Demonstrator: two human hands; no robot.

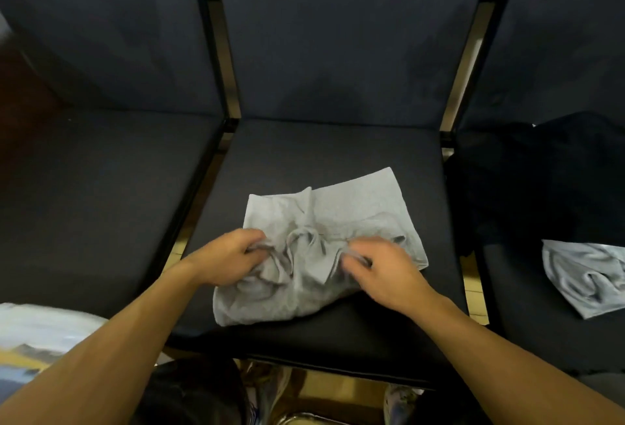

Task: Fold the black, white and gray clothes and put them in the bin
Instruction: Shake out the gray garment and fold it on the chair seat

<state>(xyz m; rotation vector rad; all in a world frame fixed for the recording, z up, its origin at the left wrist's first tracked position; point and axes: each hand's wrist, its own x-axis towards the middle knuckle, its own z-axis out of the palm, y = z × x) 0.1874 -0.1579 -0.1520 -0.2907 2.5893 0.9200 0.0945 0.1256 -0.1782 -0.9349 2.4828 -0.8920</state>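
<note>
On the near half of the middle dark padded chair seat [324, 154] lies a pair of light gray jersey shorts with a drawstring waist [318, 245], its two leg openings spread toward the far side and its waistband bunched toward the person. The cloth looks soft, thin and light; it should sag and crease wherever it is not supported, so it will likely drape rather than hold a fold unless it is smoothed flat first. The seat fabric seems to offer some friction, which should help the shorts stay put while they are pressed. The best places to take hold appear to be the two ends of the waistband, where the doubled hem is thicker and gives the fingers something to grip, leaving the loose drawstring [297, 238] clear in the middle.

The left hand [230, 259] sits at the left end of the waistband with its fingers curled in, pinching a ridge of gray cloth. The right hand [378, 265] sits at the right end, fingers also curled and gathering a fold of the waistband, though motion blur makes the exact pinch hard to read. Neither hand is spread flat.

On the chair seat to the right rest a crumpled black garment [548, 181] and, nearer, a second pale gray garment [585, 276]. A white cloth [40, 326] shows at the near left edge. No bin can be made out.
</note>
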